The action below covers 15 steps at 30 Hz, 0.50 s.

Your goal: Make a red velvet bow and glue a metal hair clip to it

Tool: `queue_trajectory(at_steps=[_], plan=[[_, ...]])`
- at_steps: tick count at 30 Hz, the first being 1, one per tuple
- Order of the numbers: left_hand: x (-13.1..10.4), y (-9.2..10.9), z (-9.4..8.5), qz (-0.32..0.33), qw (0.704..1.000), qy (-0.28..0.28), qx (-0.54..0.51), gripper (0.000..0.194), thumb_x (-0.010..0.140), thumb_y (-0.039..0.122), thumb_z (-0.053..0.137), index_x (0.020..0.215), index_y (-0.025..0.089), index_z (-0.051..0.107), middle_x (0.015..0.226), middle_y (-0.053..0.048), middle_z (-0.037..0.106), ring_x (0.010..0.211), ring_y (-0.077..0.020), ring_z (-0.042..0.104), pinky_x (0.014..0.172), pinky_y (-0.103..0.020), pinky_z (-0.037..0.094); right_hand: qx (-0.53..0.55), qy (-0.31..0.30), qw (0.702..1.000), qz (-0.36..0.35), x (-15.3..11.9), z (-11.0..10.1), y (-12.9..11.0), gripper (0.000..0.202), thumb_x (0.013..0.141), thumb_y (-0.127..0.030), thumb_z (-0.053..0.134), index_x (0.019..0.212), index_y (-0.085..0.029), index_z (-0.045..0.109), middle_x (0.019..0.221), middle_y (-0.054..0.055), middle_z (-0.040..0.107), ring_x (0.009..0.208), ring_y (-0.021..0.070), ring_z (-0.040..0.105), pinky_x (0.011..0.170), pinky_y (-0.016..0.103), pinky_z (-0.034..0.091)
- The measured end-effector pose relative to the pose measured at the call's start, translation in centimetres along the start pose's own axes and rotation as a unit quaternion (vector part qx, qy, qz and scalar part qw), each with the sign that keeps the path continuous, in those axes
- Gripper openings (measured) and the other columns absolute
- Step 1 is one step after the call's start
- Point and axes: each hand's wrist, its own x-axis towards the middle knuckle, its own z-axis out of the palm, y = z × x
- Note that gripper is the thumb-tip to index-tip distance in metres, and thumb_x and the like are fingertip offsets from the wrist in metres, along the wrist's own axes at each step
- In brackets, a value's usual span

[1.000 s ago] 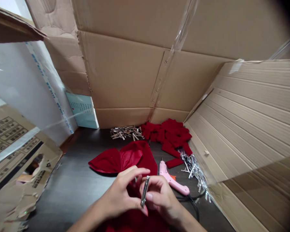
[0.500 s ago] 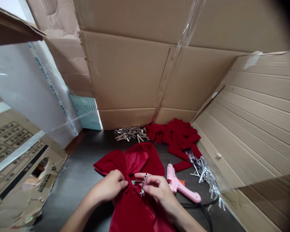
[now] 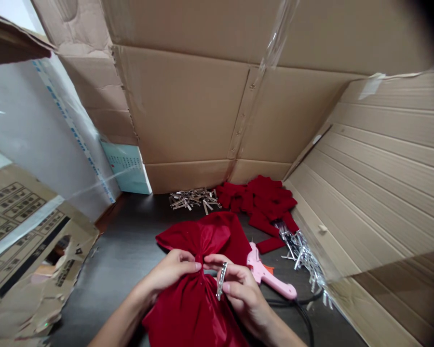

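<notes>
A large red velvet bow (image 3: 220, 236) with a gathered middle lies at the front of the dark table. My left hand (image 3: 171, 271) pinches the gathered middle from the left, thumb on the cloth. My right hand (image 3: 238, 282) holds a silver metal clip (image 3: 222, 281) upright between its fingers, just right of the bow's middle. Its index fingertip reaches close to the gathers. The lower part of the bow spreads below both hands toward the bottom edge of the view.
A pink glue gun (image 3: 269, 275) with a black cable lies to the right. Behind are metal clips (image 3: 193, 198) and red cloth strips (image 3: 271, 197). Silver ties (image 3: 307, 260) run along the right cardboard wall (image 3: 383, 183). A printed box (image 3: 25, 231) stands left.
The bow has turned and shifted a little right, its middle now more upright. Both hands have moved slightly right with it, and the clip stays in my right hand.
</notes>
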Motion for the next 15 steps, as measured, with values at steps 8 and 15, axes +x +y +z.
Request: queue_trajectory(at_steps=[8, 15], plan=[[-1.6, 1.4, 1.4, -0.039, 0.974, -0.042, -0.218, 0.026, 0.060, 0.030, 0.076, 0.061, 0.011, 0.059, 0.044, 0.005, 0.043, 0.037, -0.0032, 0.027, 0.039, -0.019, 0.013, -0.030, -0.001, 1.000, 0.002, -0.2, 0.1, -0.8, 0.023, 0.066, -0.025, 0.071, 0.085, -0.012, 0.073, 0.076, 0.003, 0.060, 0.069, 0.0128, 0.050, 0.065, 0.022, 0.038], [-1.3, 1.2, 1.4, -0.011, 0.964, -0.053, -0.261, 0.026, 0.061, 0.028, 0.079, 0.069, 0.008, 0.066, 0.057, 0.000, 0.053, 0.045, -0.0038, 0.036, 0.043, -0.018, 0.022, -0.170, -0.006, 0.984, -0.055, -0.3, -0.4, -1.8, 0.018, 0.074, -0.027, 0.065, 0.085, -0.013, 0.069, 0.079, 0.003, 0.060, 0.072, 0.0145, 0.050, 0.066, 0.025, 0.037]])
